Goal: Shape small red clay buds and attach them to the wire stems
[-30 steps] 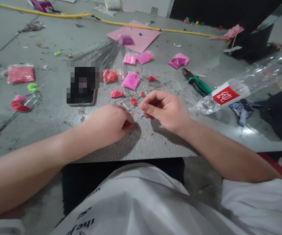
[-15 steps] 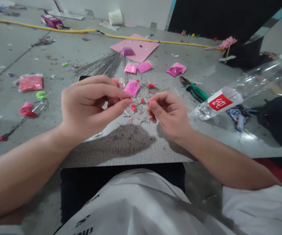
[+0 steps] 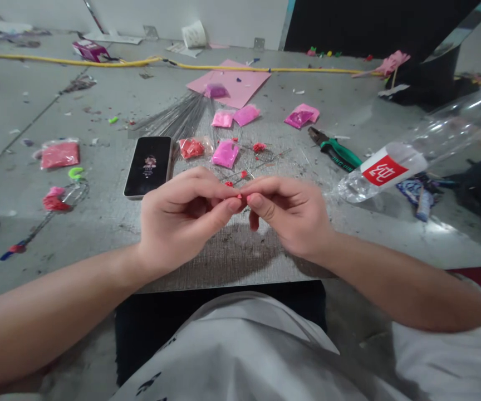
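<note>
Over the front of the table, my left hand (image 3: pixel 186 214) and my right hand (image 3: pixel 288 214) meet at the fingertips. Thumb and forefinger of the left pinch a small piece of red modelling clay (image 3: pixel 239 196). A bit of the same red colour shows between the right thumb and forefinger; whether both bits are one piece I cannot tell. Just behind the fingers lie bent wire pieces with red clay on them, one with a red clay lump (image 3: pixel 259 147). An opened bag of red clay (image 3: pixel 192 148) and a pink clay packet (image 3: pixel 225 153) lie beyond.
A phone (image 3: pixel 148 167) lies behind my left hand. Green-handled pliers (image 3: pixel 335 151) and a plastic bottle (image 3: pixel 384 167) are at right. Thin wires (image 3: pixel 177 117) fan out near a pink sheet (image 3: pixel 240 83). A wire-and-clay piece (image 3: pixel 57 200) lies left; a yellow cable (image 3: pixel 307 71) crosses behind.
My two hands have come together, the left moving right and down, uncovering the phone. The right has shifted slightly down toward it. Both still pinch.
</note>
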Available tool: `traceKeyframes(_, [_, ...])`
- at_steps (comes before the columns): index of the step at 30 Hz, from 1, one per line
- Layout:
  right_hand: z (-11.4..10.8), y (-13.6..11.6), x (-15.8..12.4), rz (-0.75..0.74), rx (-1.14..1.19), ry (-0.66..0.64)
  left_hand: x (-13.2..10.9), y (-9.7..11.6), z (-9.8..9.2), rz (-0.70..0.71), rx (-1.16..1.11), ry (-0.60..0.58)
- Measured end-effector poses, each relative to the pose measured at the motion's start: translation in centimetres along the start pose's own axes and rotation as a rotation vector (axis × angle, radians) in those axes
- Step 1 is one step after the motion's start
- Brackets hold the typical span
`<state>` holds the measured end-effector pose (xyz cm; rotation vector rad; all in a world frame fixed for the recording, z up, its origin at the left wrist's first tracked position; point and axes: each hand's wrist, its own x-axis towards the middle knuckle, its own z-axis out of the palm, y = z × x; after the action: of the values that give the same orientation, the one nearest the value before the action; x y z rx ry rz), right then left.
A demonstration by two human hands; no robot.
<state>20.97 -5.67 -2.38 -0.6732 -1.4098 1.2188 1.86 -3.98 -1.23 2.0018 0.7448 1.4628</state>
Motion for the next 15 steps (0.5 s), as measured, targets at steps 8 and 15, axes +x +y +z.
traceKeyframes(8, [0.65,-0.14,-0.15,0.076,0.115,0.043,-0.23,0.07,0.18,-0.030,0.036,0.024])
traceKeyframes(15, [0.67,-0.17,0.00,0.130,0.161,0.057,-0.07,-0.25,0.12,0.021,0.093,0.029])
